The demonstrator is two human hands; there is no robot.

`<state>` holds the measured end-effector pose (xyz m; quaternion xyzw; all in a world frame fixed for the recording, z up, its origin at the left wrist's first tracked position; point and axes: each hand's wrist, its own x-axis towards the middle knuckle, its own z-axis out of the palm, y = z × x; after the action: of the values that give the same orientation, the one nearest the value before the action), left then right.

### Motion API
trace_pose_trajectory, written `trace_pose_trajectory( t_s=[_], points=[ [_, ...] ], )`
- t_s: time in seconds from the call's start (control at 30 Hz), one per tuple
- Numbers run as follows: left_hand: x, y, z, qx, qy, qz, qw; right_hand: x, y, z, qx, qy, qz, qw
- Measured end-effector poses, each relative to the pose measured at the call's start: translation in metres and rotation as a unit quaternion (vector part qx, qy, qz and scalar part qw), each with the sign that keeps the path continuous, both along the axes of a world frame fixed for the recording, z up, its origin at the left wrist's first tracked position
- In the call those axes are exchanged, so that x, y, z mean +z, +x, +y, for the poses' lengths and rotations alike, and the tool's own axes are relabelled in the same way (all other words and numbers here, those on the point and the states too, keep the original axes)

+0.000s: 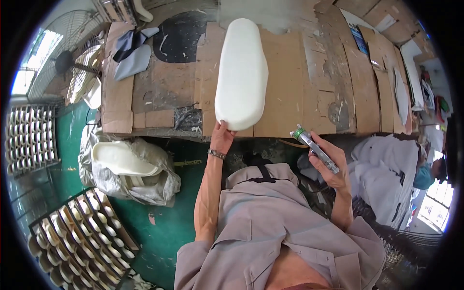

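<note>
A long white moulded foam pad (241, 75) with rounded ends lies lengthwise on the cardboard-covered table (285, 87), its near end at the front edge. My left hand (222, 138) pinches that near end at its left corner, and the fingers are partly hidden beneath the pad. My right hand (333, 162) is raised just in front of the table, to the right of the pad and apart from it. Its fingers are wrapped round a small silver tool (319, 152) with a green end, which points up and left. I cannot make out the tool's exact kind.
Grey cloth scraps (133, 58) lie at the table's left. Below them, another white foam piece (125, 158) rests in a plastic bag. Racks of small pale pieces (84, 232) stand on the green floor. A large fan (63, 63) is at far left, a whitish cloth heap (382, 164) at right.
</note>
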<state>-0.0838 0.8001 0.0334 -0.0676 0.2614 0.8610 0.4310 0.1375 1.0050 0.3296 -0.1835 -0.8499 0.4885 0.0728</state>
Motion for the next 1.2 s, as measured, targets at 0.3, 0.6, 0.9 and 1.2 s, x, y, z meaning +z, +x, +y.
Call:
trace_pose_trajectory(
  t_s=[0.3, 0.6, 0.9, 1.2],
  points=[
    [0.024, 0.007, -0.007, 0.064, -0.03, 0.031, 0.997, -0.016, 0.001, 0.006, -0.027, -0.005, 0.006, 1.0],
    [0.017, -0.037, -0.051, 0.193, 0.002, 0.043, 0.98, -0.018, 0.001, 0.0, -0.04, -0.003, 0.014, 0.999],
    [-0.059, -0.184, -0.161, 0.31, -0.09, 0.118, 0.939, -0.007, 0.01, -0.022, -0.042, 0.005, 0.025, 0.999],
    [-0.115, -0.109, -0.117, 0.048, -0.124, 0.026, 0.991, -0.005, 0.022, -0.045, -0.081, 0.018, 0.044, 0.996]
  ],
)
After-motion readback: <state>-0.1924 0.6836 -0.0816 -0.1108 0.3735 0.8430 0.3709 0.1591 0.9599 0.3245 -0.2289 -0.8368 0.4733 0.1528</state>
